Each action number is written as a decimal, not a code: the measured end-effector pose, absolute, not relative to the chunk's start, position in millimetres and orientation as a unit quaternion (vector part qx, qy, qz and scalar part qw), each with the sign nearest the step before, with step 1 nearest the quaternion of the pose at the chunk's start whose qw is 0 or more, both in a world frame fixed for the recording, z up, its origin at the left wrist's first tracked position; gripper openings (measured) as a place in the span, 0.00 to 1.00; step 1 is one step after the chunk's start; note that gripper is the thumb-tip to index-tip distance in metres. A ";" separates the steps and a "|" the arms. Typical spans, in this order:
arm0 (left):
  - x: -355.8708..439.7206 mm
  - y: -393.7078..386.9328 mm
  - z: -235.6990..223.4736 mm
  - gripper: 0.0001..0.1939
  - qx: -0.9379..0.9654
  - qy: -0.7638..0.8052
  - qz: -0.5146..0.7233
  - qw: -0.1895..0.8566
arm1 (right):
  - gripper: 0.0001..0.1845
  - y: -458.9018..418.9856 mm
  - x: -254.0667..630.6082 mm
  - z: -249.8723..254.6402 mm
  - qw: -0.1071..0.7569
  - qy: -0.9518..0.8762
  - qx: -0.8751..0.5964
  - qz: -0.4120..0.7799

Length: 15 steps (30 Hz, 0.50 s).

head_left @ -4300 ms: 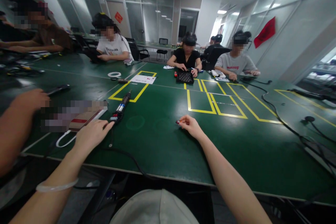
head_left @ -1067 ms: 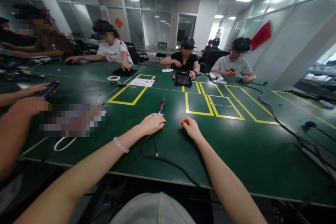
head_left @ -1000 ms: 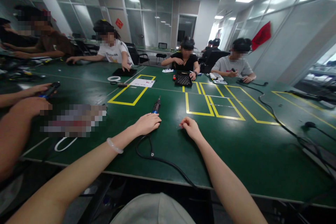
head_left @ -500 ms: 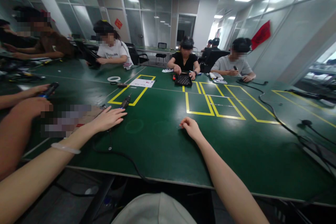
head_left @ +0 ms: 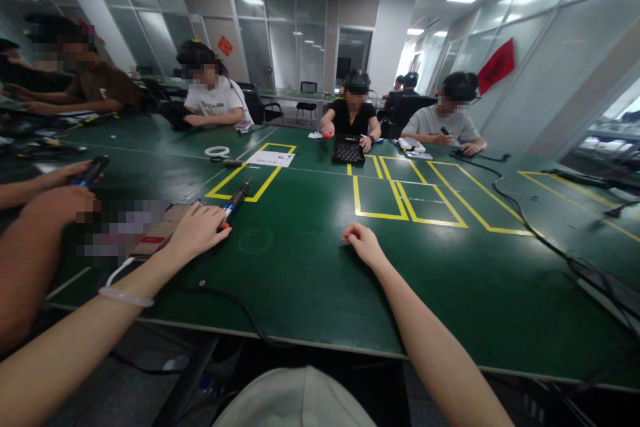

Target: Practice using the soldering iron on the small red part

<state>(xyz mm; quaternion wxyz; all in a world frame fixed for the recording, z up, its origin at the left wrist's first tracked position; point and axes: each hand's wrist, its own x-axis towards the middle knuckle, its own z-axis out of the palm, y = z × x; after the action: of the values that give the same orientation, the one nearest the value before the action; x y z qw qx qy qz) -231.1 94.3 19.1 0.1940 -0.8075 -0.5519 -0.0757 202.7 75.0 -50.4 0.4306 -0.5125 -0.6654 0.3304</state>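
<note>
My left hand [head_left: 199, 229] lies on the green table [head_left: 310, 280] at the left, its fingers curled over the rear of a black corded tool [head_left: 236, 198] with a blue band. The tool's tip points away from me toward a yellow tape rectangle [head_left: 250, 173], and its black cord [head_left: 235, 300] trails back over the near table edge. At the table's middle, my right hand [head_left: 363, 243] rests with its fingers pinched together. A tiny red piece [head_left: 344, 238] shows at the fingertips.
A flat cardboard box [head_left: 163, 230] and a white loop [head_left: 117, 271] lie by my left hand. A co-worker's forearm [head_left: 30, 260] reaches in at the far left. Further yellow rectangles [head_left: 415, 200], a black tray [head_left: 349, 150], paper [head_left: 273, 158] and cables [head_left: 550, 240] lie beyond; several people sit opposite.
My left hand has carried the corded tool from the table's middle back to the left beside the box. Its fingers spread briefly, then settled on the handle. My right hand has stayed put.
</note>
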 end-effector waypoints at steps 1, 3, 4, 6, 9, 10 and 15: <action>-229.7 93.9 20.0 0.13 -0.804 -0.557 -0.082 0.191 | 0.09 75.2 202.7 -50.6 0.431 -0.665 -0.512 0.331; -226.1 92.7 22.8 0.13 -0.798 -0.566 -0.094 0.184 | 0.09 75.6 202.6 -50.9 0.431 -0.664 -0.512 0.333; -223.6 91.8 24.5 0.13 -0.794 -0.572 -0.100 0.178 | 0.09 75.8 202.4 -51.1 0.431 -0.665 -0.512 0.333; -215.9 90.1 28.0 0.14 -0.784 -0.589 -0.119 0.156 | 0.09 76.1 201.9 -51.4 0.428 -0.667 -0.512 0.330; -195.0 89.5 31.3 0.16 -0.760 -0.619 -0.183 0.074 | 0.09 76.1 201.2 -51.8 0.428 -0.670 -0.511 0.328; -185.0 90.0 31.8 0.17 -0.757 -0.617 -0.214 0.017 | 0.09 76.0 201.0 -51.9 0.429 -0.670 -0.509 0.329; -112.6 90.4 30.1 0.18 -0.683 -0.504 -0.353 -0.395 | 0.07 74.9 198.7 -50.8 0.438 -0.667 -0.488 0.353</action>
<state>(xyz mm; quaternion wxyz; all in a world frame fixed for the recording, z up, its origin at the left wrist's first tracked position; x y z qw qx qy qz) -112.6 90.4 30.1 -0.3948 -0.6825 -0.5037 -0.3530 198.7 74.9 -50.8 0.4384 -0.4884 -0.6667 0.3533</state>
